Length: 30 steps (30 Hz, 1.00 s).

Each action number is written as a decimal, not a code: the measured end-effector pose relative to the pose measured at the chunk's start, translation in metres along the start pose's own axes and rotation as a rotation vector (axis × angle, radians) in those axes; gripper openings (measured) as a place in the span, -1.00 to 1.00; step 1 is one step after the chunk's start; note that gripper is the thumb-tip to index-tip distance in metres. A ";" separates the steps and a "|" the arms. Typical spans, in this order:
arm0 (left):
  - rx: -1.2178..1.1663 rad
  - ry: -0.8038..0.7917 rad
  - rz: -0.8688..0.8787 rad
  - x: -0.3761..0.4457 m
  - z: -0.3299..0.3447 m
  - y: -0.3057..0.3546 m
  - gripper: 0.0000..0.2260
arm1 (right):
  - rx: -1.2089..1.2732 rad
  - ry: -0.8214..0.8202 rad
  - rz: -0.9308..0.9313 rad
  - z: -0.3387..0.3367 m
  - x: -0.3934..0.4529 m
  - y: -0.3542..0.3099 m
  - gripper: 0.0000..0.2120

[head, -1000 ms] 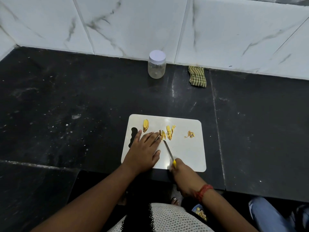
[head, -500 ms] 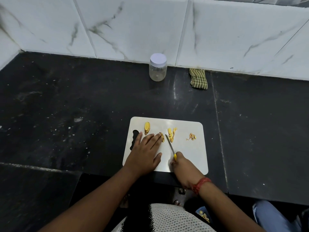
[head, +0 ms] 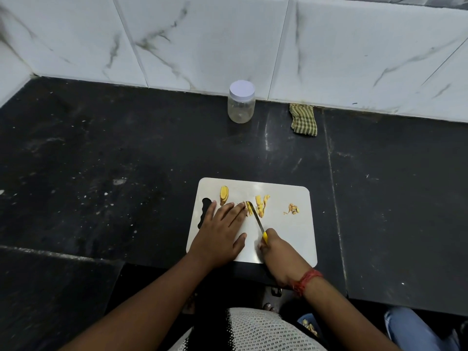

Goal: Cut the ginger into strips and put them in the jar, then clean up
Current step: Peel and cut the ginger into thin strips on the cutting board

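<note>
Both of my hands are over the white cutting board (head: 286, 239): my left hand (head: 219, 231) lies flat with its fingers straight, the fingertips pressing down on a piece of ginger (head: 248, 208) near the middle of the board, while my right hand (head: 279, 252) is curled round the yellow handle of a small knife (head: 256, 219), whose blade slants up and left with its tip at that same piece. Just right of the blade lies a small cluster of cut ginger strips (head: 262, 205), and further right, apart from them, a little heap of scraps (head: 293, 209). A sliced chunk of ginger (head: 223, 195) sits near the board's far left corner, beside the dark handle slot. On my right wrist I wear a red thread band (head: 306, 281). The board rests at the near edge of the black worktop (head: 126, 160). Well beyond it, against the white marbled wall tiles (head: 354, 51), stands a clear jar (head: 241, 103) with its white lid on, and to its right lies a folded green checked cloth (head: 304, 119).
</note>
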<state>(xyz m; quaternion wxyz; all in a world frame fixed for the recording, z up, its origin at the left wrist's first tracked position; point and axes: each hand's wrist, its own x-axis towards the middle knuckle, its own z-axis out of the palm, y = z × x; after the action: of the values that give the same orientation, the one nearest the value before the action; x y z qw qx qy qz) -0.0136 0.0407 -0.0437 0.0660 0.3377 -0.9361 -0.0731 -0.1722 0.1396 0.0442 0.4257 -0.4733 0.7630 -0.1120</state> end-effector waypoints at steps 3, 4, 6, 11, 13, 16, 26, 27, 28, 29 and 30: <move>-0.005 -0.006 -0.003 0.000 0.000 0.000 -0.43 | 0.000 -0.007 0.001 0.000 0.000 -0.002 -0.87; -0.007 -0.009 -0.003 0.000 -0.001 0.000 -0.43 | 0.004 -0.010 0.012 -0.001 0.000 -0.002 -0.87; -0.011 -0.016 -0.001 0.000 -0.001 0.000 -0.43 | 0.020 -0.011 0.027 -0.003 0.001 -0.001 -0.89; 0.032 -0.020 0.041 0.005 -0.002 -0.002 -0.46 | 0.096 0.002 0.063 -0.006 0.002 0.000 -0.89; 0.065 -0.023 0.065 0.007 -0.003 -0.004 -0.49 | 0.102 0.003 0.064 -0.006 0.001 0.000 -0.89; 0.065 -0.004 0.079 0.005 -0.004 -0.005 -0.52 | 0.098 0.008 0.048 -0.007 0.000 -0.001 -0.89; -0.030 0.038 0.004 -0.009 -0.003 -0.007 -0.48 | 0.066 -0.050 0.021 0.002 0.000 -0.005 -0.87; -0.023 0.033 0.010 -0.009 -0.003 -0.007 -0.48 | 0.066 -0.054 0.022 0.005 0.001 -0.005 -0.87; -0.015 0.031 0.013 -0.008 -0.003 -0.007 -0.48 | 0.063 -0.057 0.021 0.006 0.002 -0.006 -0.88; -0.009 0.030 0.014 -0.008 -0.003 -0.006 -0.48 | 0.057 -0.059 0.020 0.008 0.003 -0.006 -0.88; -0.006 0.029 0.015 -0.008 -0.003 -0.006 -0.48 | 0.052 -0.059 0.018 0.009 0.004 -0.006 -0.89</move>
<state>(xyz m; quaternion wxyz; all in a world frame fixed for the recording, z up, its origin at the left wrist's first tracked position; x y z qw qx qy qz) -0.0032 0.0406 -0.0423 0.0812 0.3317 -0.9372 -0.0703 -0.1623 0.1353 0.0402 0.4612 -0.4581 0.7512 -0.1141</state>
